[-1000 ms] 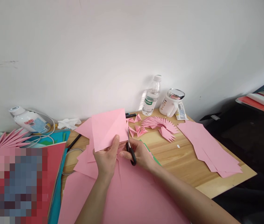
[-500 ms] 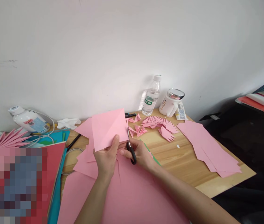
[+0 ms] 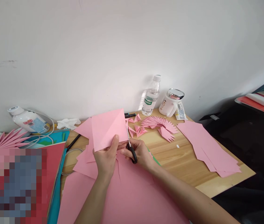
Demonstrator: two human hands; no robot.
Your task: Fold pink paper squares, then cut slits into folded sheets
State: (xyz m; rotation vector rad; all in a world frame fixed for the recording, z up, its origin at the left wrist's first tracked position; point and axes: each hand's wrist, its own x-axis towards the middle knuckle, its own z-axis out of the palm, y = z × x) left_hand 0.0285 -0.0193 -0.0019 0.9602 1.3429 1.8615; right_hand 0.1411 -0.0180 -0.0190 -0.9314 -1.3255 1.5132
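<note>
Both arms were bare and slanted inward from the lower edge, bringing the hands close together at the centre; whether they touched could not be told. The left forearm leaned up and to the right, and the left hand pinched firmly, its thumb upright on top, its fingers mostly hidden beneath. The right forearm stretched longer across from the lower right, and the right hand was curled in a grip, thumb pointing left.
</note>
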